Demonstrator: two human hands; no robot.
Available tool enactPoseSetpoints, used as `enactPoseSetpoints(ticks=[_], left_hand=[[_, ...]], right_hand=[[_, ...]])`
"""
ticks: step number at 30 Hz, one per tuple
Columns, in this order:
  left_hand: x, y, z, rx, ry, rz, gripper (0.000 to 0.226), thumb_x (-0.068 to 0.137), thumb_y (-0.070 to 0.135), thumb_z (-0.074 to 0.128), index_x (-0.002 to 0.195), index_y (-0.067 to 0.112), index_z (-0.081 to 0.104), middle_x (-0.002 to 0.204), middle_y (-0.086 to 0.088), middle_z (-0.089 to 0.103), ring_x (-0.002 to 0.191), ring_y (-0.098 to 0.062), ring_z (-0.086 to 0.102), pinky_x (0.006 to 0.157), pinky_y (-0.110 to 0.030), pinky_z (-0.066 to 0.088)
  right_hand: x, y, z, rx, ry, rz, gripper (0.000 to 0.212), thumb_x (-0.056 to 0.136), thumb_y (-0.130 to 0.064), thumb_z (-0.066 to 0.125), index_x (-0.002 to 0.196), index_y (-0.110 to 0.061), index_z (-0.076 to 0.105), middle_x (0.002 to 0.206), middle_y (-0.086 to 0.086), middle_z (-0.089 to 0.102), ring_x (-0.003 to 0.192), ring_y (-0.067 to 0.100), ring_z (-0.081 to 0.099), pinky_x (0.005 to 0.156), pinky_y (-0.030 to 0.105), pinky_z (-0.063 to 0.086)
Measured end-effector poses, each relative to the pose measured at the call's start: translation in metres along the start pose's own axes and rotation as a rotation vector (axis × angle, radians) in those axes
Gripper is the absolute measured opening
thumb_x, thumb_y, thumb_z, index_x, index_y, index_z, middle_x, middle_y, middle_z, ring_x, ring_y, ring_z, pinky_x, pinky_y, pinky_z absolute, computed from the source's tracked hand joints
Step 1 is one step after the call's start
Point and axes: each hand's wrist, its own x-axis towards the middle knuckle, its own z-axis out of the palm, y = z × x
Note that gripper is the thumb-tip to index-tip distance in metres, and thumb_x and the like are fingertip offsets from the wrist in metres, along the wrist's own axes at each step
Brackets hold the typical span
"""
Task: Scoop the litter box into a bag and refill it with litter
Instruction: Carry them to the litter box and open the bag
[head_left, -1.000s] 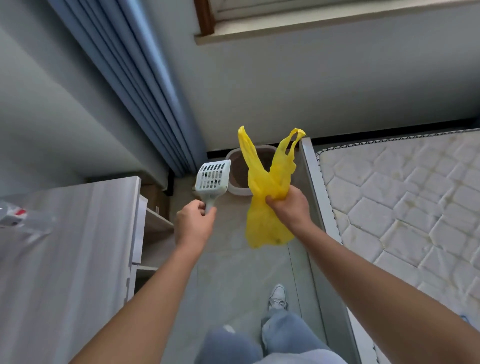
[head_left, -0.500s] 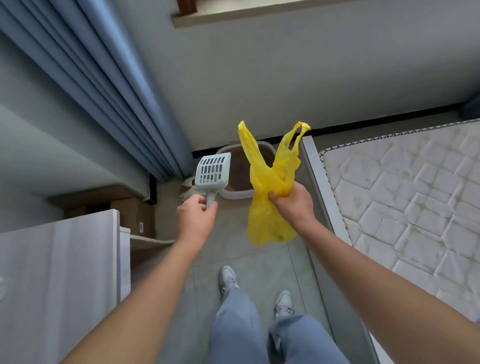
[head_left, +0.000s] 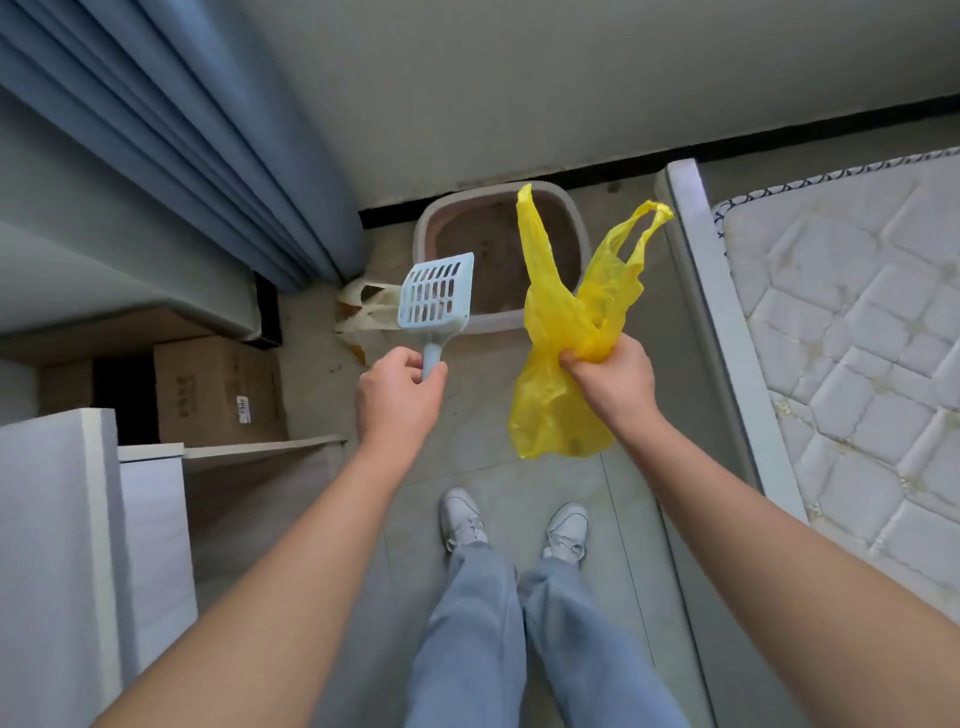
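Fingers (head_left: 397, 358) of the left hand (head_left: 397, 400) curl round the handle of a pale blue slotted scoop (head_left: 435, 299), blade raised above them. Fingers (head_left: 621, 351) of the right hand (head_left: 610, 382) bunch the middle of a yellow bag (head_left: 563, 332), its handles sticking up and its body hanging below. Just beyond both, on the floor against the wall, sits the litter box (head_left: 493, 320) with brown litter (head_left: 483, 249), partly hidden by scoop and bag. Left of the scoop lie a crumpled cream bag (head_left: 369, 306), a blue curtain (head_left: 208, 130), a cardboard box (head_left: 218, 389) and a white cabinet (head_left: 52, 545). Right of the bag stand a bed rail (head_left: 727, 338) and a quilted mattress (head_left: 857, 338). White shoes (head_left: 462, 519) stand beneath.
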Motion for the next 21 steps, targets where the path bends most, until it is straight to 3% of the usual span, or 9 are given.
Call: enactPoseSetpoints(ticks=[9, 21], left_hand=[[0.077, -0.056, 0.117, 0.019, 0.019, 0.049, 0.020, 0.085, 0.044, 0.067, 0.081, 0.025, 0.063, 0.062, 0.012, 0.070, 0.071, -0.011, 0.070, 0.073, -0.039, 0.058], [0.209, -0.082, 0.240, -0.030, 0.059, 0.217, 0.020, 0.082, 0.044, 0.070, 0.081, 0.026, 0.063, 0.071, 0.013, 0.072, 0.073, -0.014, 0.071, 0.074, -0.040, 0.059]], right_hand=[[0.088, 0.112, 0.077, 0.050, 0.033, 0.040, 0.010, 0.079, -0.027, 0.072, 0.084, -0.029, 0.063, 0.085, -0.003, 0.067, 0.090, 0.028, 0.067, 0.084, 0.042, 0.056], [0.231, 0.189, 0.141, 0.165, 0.169, -0.088, 0.010, 0.077, -0.030, 0.074, 0.081, -0.030, 0.064, 0.096, 0.004, 0.074, 0.095, 0.029, 0.068, 0.086, 0.046, 0.055]])
